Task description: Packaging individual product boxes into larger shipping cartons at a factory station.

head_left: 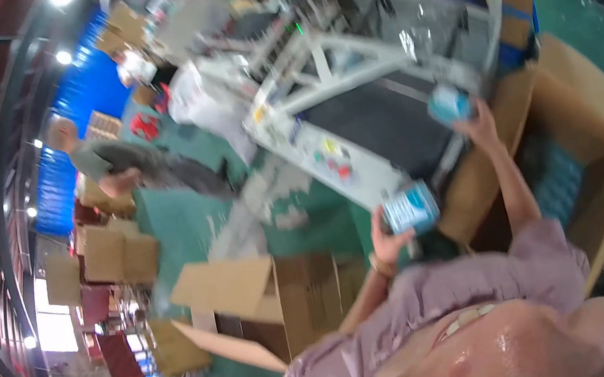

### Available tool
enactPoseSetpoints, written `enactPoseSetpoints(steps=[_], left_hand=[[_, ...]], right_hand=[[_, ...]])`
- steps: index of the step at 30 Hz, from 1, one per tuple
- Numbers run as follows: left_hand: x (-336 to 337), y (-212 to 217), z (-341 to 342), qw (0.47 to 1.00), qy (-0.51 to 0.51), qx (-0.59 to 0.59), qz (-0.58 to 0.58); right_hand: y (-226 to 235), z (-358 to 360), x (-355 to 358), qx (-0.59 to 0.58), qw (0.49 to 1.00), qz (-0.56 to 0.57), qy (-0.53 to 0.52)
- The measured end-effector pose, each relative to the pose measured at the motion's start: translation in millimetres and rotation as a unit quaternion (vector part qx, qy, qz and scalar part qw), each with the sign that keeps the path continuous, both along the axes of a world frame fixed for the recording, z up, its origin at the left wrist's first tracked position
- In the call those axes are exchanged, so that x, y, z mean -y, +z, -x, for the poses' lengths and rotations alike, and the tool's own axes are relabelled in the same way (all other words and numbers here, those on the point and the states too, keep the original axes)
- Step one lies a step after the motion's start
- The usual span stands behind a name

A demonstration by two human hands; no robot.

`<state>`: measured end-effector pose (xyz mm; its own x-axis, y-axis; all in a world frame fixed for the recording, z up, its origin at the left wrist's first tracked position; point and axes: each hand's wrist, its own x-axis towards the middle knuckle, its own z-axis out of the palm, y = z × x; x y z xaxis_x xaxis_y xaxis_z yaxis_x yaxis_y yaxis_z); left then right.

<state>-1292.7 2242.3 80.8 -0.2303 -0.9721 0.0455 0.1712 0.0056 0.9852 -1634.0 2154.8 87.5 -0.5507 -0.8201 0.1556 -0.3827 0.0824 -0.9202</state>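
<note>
My left hand (388,239) is closed around the side of a small teal-and-white package (411,210), its printed face turned up. My right hand (478,124) grips another package of teal and pale colouring (449,105) over the far right end of a black conveyor belt (375,124); blur hides its details. The left package hangs just off the near end of the conveyor's white frame. Close by my right forearm stands a tall open cardboard box (585,89), with several teal packages (557,186) inside.
Colored buttons (335,160) sit on the machine's white side. A second open cardboard box (309,299) stands on the green floor to my left. Further left, a person (150,166) is on the floor near stacked cartons (112,256). A white sack (211,96) lies beyond the machine.
</note>
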Motion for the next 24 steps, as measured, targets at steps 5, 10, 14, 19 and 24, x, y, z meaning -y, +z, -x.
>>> enactPoseSetpoints(steps=[5, 10, 14, 19, 24], left_hand=[[-2.6, 25.4, -17.8, 0.997, 0.054, -0.024, -0.056], [-6.8, 15.9, -36.6, 0.992, 0.105, -0.031, -0.069], [-22.9, 15.4, -41.2, 0.985, 0.141, -0.04, -0.093], [-17.6, 24.4, -35.5, 0.985, 0.129, -0.054, -0.099], [-15.4, 28.6, -32.7, 0.986, 0.117, -0.052, -0.109]], right_hand=[[-28.7, 50.7, 48.2, -0.173, 0.977, -0.094, -0.077], [-62.5, 72.5, 59.2, -0.173, 0.971, -0.139, -0.089], [-80.0, 73.0, 51.1, -0.221, 0.962, -0.14, -0.081], [-88.8, 77.2, 54.3, -0.235, 0.948, -0.195, -0.086], [-91.9, 65.5, 66.5, -0.259, 0.936, -0.21, -0.111]])
